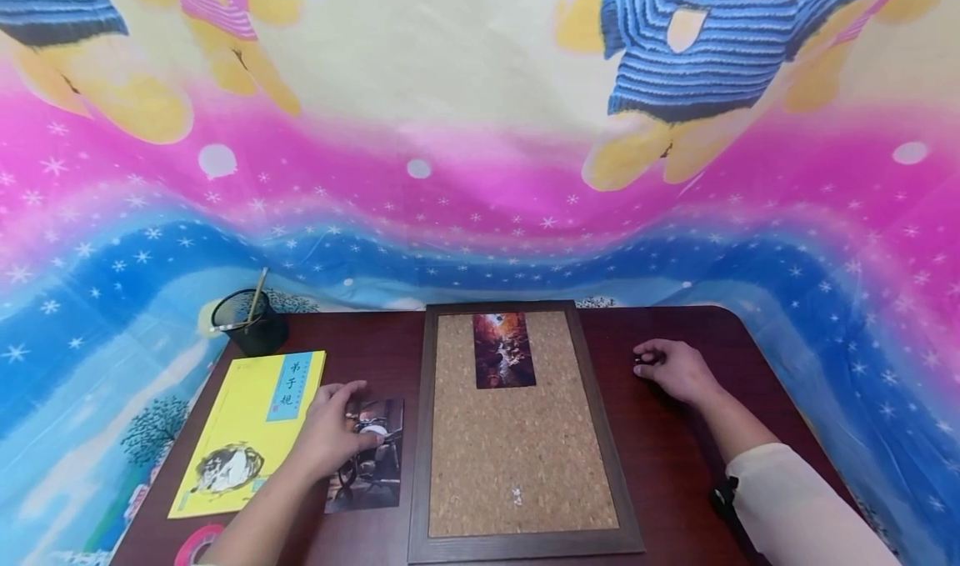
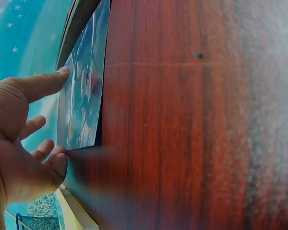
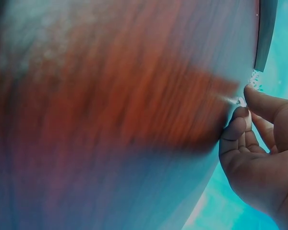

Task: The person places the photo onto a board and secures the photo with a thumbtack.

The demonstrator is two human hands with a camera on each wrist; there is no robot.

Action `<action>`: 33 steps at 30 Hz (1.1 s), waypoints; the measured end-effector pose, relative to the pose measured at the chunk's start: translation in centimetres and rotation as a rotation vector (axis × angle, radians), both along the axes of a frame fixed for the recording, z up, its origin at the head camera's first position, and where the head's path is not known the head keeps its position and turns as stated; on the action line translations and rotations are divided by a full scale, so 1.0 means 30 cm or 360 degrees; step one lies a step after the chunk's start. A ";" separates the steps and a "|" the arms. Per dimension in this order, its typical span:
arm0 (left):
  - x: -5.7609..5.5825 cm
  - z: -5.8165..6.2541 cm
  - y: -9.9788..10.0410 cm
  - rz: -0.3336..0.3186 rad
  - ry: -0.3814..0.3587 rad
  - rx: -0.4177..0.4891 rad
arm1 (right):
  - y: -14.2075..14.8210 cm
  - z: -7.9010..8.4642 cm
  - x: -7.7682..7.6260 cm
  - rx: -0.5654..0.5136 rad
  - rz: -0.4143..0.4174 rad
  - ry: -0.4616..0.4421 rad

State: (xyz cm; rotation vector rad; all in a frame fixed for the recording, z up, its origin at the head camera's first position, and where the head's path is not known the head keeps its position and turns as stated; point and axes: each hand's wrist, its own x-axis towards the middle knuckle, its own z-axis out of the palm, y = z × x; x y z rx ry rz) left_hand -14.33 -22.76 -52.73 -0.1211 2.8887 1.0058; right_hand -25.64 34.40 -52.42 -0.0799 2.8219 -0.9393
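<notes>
Though small, one pin (image 3: 240, 101) seems pinched.

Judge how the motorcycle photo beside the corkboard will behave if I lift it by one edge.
The motorcycle photo looks thin and flat, so it is probably light, likely to flex and unlikely to roll. Its face shows glossy reflections in the left wrist view, so it may prove slightly slippery.

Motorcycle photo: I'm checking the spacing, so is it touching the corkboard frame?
Apart. The head view shows a strip of dark table between the right edge of the motorcycle photo and the corkboard frame.
</notes>
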 end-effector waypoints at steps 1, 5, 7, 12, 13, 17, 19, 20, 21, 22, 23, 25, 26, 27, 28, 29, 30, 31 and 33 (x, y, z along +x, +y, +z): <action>0.001 0.001 -0.001 0.0001 -0.0005 -0.0004 | 0.000 -0.001 -0.001 0.0001 0.0005 -0.0001; 0.002 0.001 -0.004 0.0005 -0.0029 -0.0035 | -0.001 -0.003 -0.004 0.0016 0.0002 -0.0010; 0.003 0.003 -0.005 0.0003 -0.0046 -0.0069 | -0.002 -0.005 -0.006 0.0023 0.0011 -0.0011; 0.003 0.001 -0.008 -0.0008 -0.0065 -0.0150 | -0.009 -0.009 -0.008 0.0048 0.0007 -0.0003; 0.003 0.000 -0.008 -0.0012 -0.0062 -0.0159 | -0.011 -0.009 -0.008 0.0053 0.0008 0.0002; 0.001 -0.003 -0.012 -0.0032 -0.0041 -0.0173 | -0.018 -0.009 -0.009 0.0068 0.0012 0.0018; 0.000 -0.003 -0.012 -0.0041 -0.0035 -0.0174 | -0.021 -0.009 -0.009 0.0070 0.0011 0.0021; -0.001 -0.003 -0.013 -0.0043 -0.0034 -0.0174 | -0.021 -0.009 -0.009 0.0069 0.0012 0.0020; -0.001 -0.003 -0.013 -0.0044 -0.0035 -0.0172 | -0.021 -0.009 -0.009 0.0069 0.0013 0.0021; -0.001 -0.003 -0.013 -0.0044 -0.0035 -0.0169 | -0.021 -0.009 -0.009 0.0070 0.0014 0.0021; -0.001 -0.002 -0.013 -0.0044 -0.0038 -0.0165 | -0.021 -0.009 -0.008 0.0070 0.0014 0.0020; -0.001 -0.001 -0.012 -0.0049 -0.0040 -0.0153 | -0.020 -0.010 -0.009 0.0071 0.0015 0.0020; -0.001 0.000 -0.012 -0.0050 -0.0039 -0.0147 | -0.020 -0.011 -0.009 0.0073 0.0016 0.0021; -0.001 0.000 -0.011 -0.0053 -0.0037 -0.0139 | -0.019 -0.011 -0.009 0.0075 0.0017 0.0023; -0.001 -0.001 -0.010 -0.0057 -0.0033 -0.0135 | -0.019 -0.011 -0.008 0.0077 0.0019 0.0024; -0.001 -0.001 -0.010 -0.0061 -0.0026 -0.0132 | -0.019 -0.011 -0.008 0.0078 0.0020 0.0025; -0.001 -0.001 -0.009 -0.0064 -0.0020 -0.0130 | -0.020 -0.011 -0.007 0.0078 0.0021 0.0024; -0.001 -0.002 -0.008 -0.0066 -0.0011 -0.0128 | -0.020 -0.011 -0.006 0.0078 0.0021 0.0021; -0.001 -0.003 -0.006 -0.0074 0.0003 -0.0131 | -0.021 -0.011 -0.005 0.0077 0.0019 0.0014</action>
